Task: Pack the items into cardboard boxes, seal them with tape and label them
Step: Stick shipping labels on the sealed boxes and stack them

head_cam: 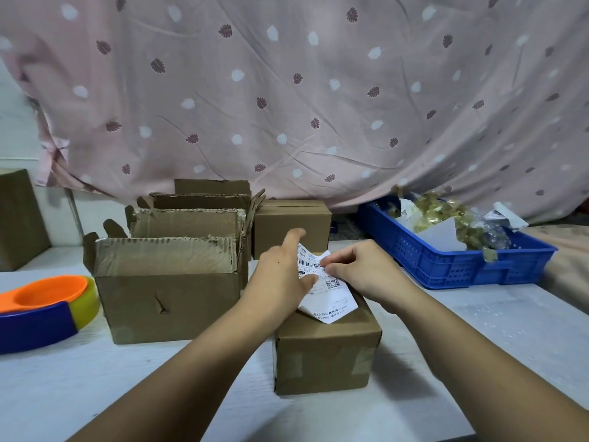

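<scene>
White label [332, 296] pinched between left hand [280, 277] and right hand [361, 269].

Pink cloth [287, 90], white and maroon leaves; brown boxes [325, 355]; blue crate [446, 266]; orange-and-blue tape dispenser [38, 323]; white label [331, 298], black print.

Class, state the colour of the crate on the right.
Blue; the crate shows best in the head view.
</scene>
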